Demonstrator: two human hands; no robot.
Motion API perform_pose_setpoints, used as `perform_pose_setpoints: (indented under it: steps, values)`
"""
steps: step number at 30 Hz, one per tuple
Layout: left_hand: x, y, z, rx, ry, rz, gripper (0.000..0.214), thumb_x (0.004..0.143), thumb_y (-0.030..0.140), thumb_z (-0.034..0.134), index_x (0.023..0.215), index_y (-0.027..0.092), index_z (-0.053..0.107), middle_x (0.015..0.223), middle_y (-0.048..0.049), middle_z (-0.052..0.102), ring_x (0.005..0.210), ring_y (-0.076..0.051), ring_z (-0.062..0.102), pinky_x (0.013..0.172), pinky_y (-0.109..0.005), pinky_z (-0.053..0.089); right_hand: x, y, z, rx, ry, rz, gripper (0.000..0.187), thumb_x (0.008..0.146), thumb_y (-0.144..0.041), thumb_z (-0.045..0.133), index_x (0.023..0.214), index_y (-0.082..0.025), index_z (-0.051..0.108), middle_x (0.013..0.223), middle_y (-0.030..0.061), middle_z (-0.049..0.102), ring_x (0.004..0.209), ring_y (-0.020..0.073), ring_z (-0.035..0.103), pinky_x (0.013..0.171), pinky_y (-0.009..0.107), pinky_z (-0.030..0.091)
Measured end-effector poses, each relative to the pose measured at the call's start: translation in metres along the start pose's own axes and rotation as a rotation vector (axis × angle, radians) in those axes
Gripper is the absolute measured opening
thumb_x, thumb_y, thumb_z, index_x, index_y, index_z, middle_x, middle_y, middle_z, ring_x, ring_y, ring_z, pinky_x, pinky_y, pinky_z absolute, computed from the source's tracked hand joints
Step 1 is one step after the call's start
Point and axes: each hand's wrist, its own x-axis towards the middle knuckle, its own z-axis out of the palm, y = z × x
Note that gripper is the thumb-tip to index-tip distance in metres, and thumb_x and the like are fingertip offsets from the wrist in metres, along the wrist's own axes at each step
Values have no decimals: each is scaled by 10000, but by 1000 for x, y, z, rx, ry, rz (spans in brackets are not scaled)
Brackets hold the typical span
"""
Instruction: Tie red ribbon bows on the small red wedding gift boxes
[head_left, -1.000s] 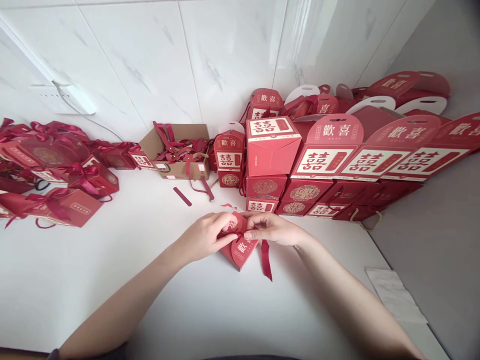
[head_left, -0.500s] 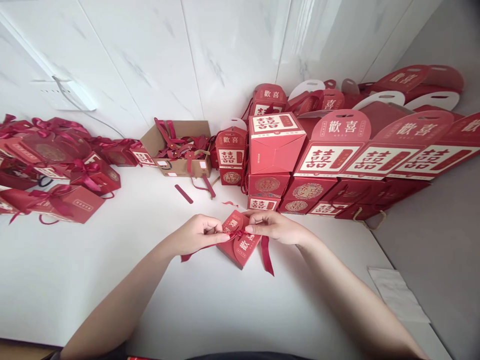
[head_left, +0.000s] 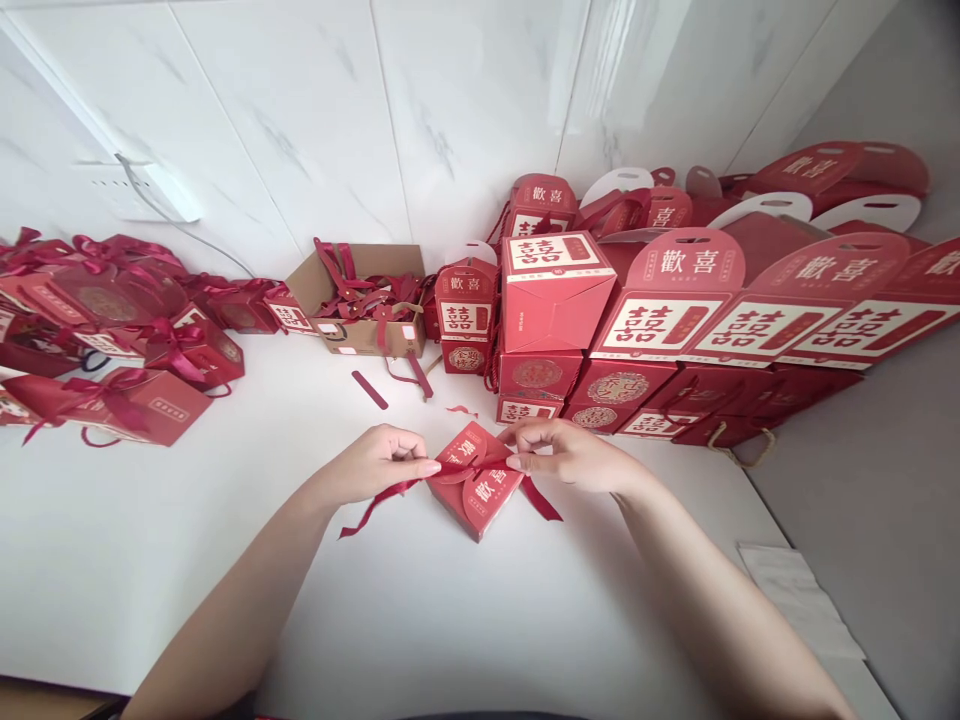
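big smooth white tabletop (head_left: 420,620), with stiff red card boxes (head_left: 675,330) stacked back right, flaps all round-topped. smaller brown cardboard box (head_left: 367,338) behind, stuffed with tangled red strips (head_left: 364,300). the little flat gift box (head_left: 480,500) sits on the tabletop between the hands, curved flaps on top. left hand (head_left: 382,462) and right hand (head_left: 566,455) both pinch a shiny, thin red ribbon (head_left: 491,464) stretched across it, thumbs pressed to fingers.

Partly lost to me
My view's left edge crops the ribboned boxes (head_left: 161,408); the right hand (head_left: 568,456) hides some ribbon (head_left: 491,463); I can't read the smallest print on the red box (head_left: 478,492).
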Motion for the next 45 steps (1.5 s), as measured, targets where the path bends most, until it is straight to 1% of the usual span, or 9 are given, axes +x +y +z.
perform_pose_setpoints:
  steps: [3, 5, 9, 13, 18, 31, 36, 41, 45]
  values:
    - [-1, 6, 3, -8, 155, 37, 369, 832, 471, 587, 656, 152, 534, 584, 39, 433, 532, -76, 368, 498, -212, 286, -3, -5, 4, 33, -71, 68, 388, 849, -530, 588, 678, -187, 527, 739, 0, 534, 689, 141, 482, 646, 268, 390]
    - [-2, 7, 5, -21, 171, 15, 409, 838, 505, 569, 639, 151, 520, 566, 39, 416, 512, -77, 363, 482, -214, 278, -4, -6, 7, 93, -146, 145, 416, 854, -573, 558, 706, -185, 533, 660, -23, 490, 602, 119, 435, 580, 253, 350]
    - [-7, 2, 12, -60, 50, -91, 478, 805, 584, 575, 621, 146, 517, 534, 31, 416, 479, -83, 353, 454, -225, 259, -1, -5, 10, 121, -176, 191, 466, 856, -615, 526, 693, -178, 526, 617, -33, 465, 570, 109, 413, 552, 247, 310]
    - [-6, -5, 16, -125, -80, -55, 438, 777, 554, 630, 701, 124, 611, 572, 30, 445, 512, -73, 343, 496, -222, 277, 5, 1, 12, 134, -95, 63, 441, 838, -578, 583, 672, -175, 518, 621, -45, 406, 578, 100, 368, 558, 242, 285]
    - [1, -11, 14, -220, -180, -16, 400, 751, 507, 673, 652, 129, 591, 533, 44, 429, 495, -67, 328, 496, -214, 272, 7, 10, 11, 110, -38, 41, 425, 864, -573, 546, 693, -187, 497, 623, -33, 482, 581, 114, 428, 577, 251, 334]
    - [7, -18, 13, -193, -112, 29, 388, 807, 489, 623, 653, 136, 577, 701, -10, 565, 641, -121, 501, 622, -244, 402, 8, 16, 11, 102, -85, 74, 431, 875, -553, 546, 661, -183, 487, 593, -34, 507, 557, 106, 450, 569, 243, 346]
    - [8, -23, 1, -122, -203, 47, 344, 816, 459, 623, 698, 136, 642, 742, -23, 598, 691, -136, 527, 662, -247, 419, 8, 21, 7, 118, -122, 90, 427, 871, -546, 556, 657, -181, 499, 587, -35, 516, 553, 107, 467, 564, 245, 342]
    - [5, -35, -23, -56, -391, 165, 241, 753, 380, 728, 720, 141, 736, 695, -35, 613, 658, -133, 528, 654, -249, 424, 7, 20, 6, 140, -121, 104, 421, 875, -534, 561, 660, -177, 498, 579, -35, 528, 553, 105, 479, 575, 244, 349]
    - [8, -34, -23, -148, -271, 388, 180, 687, 346, 799, 669, 171, 762, 833, -74, 649, 747, -153, 569, 742, -279, 463, 8, 20, 8, 160, -126, 125, 418, 866, -538, 574, 673, -172, 511, 590, -32, 537, 557, 102, 479, 572, 239, 351]
